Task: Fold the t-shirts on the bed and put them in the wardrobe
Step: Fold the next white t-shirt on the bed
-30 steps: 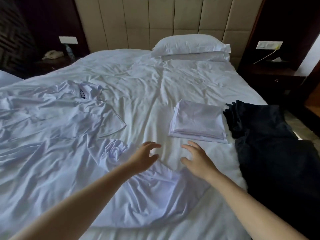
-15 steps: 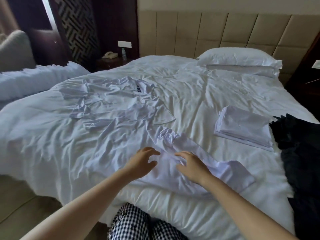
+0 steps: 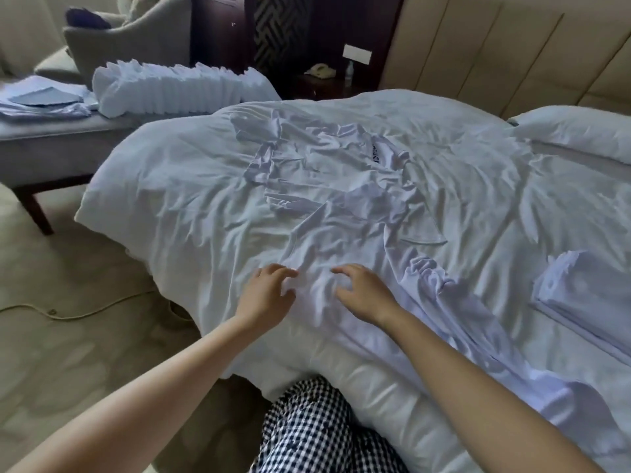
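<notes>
**Get a real pinch before lifting**

Fingers (image 3: 285,272) of both hands are curled and spread over the white t-shirt (image 3: 345,233), pressing fabric, nothing visibly pinched yet. Left hand (image 3: 264,295) and right hand (image 3: 363,295) sit near the bed (image 3: 164,186) edge. Gather one layer only (the sheet beneath matches it). A folded t-shirt (image 3: 587,295) lies far right.
</notes>
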Demonstrator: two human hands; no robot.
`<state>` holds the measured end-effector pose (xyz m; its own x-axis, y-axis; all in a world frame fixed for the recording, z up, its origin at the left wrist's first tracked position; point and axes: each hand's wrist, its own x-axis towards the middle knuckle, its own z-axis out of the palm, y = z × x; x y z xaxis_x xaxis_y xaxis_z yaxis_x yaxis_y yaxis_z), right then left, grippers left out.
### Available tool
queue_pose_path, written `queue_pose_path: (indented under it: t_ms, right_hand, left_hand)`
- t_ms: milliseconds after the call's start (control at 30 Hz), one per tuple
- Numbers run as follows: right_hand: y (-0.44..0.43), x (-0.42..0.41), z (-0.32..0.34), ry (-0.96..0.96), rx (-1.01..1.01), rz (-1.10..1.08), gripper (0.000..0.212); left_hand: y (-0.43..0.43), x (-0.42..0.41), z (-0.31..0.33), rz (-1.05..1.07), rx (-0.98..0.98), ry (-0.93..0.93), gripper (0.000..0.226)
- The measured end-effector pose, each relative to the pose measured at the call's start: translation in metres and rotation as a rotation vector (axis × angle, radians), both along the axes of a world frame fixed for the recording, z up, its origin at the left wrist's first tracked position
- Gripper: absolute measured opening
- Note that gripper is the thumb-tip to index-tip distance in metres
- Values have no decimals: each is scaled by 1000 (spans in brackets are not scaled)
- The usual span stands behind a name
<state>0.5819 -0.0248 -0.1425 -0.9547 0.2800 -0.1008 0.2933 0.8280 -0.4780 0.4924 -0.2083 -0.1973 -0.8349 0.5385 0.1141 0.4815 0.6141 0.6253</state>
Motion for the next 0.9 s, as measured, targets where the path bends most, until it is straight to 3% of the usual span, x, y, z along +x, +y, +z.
queue_pose_path:
  t_ms: [100, 333, 667, 800, 900]
  right_hand:
    - [-3, -33, 2, -10, 88, 76, 45]
    - [6, -113, -5, -13, 196, 170, 42]
    - [21, -172, -40, 70, 206, 176, 45]
    - [26, -179, -50, -10, 201, 195, 58]
    - [28, -187, -46, -67, 272, 222, 57]
  left_hand:
    - [-11, -6, -15, 124, 69, -58, 42]
    - [-14, -24, -44, 185, 242, -181, 40]
    - [-13, -42, -70, 172, 327, -202, 40]
    - [-11, -43, -70, 173, 357, -171, 37]
    - [-10, -44, -73, 189, 348, -147, 35]
